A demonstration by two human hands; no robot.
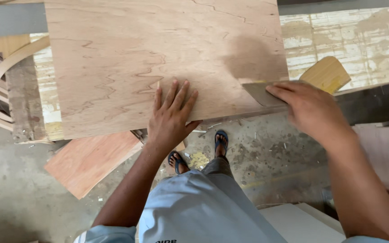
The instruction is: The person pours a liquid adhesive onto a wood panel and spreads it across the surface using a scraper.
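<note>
A large light-brown veneered plywood sheet [158, 58] lies flat in front of me. My left hand [172, 114] rests palm-down on its near edge, fingers spread. My right hand [309, 108] presses a flat grey scraper blade [260, 92] against the sheet's near right corner. A dull patch on the veneer [253, 58] lies just beyond the blade. A yellowish wooden piece [327, 74] sticks out past my right hand.
A reddish plywood offcut [88, 159] lies below the sheet at the left. Curved wood strips [10, 63] stand at the far left. My sandalled feet [199, 150] stand on a littered concrete floor. A white panel [300, 222] lies at the bottom right.
</note>
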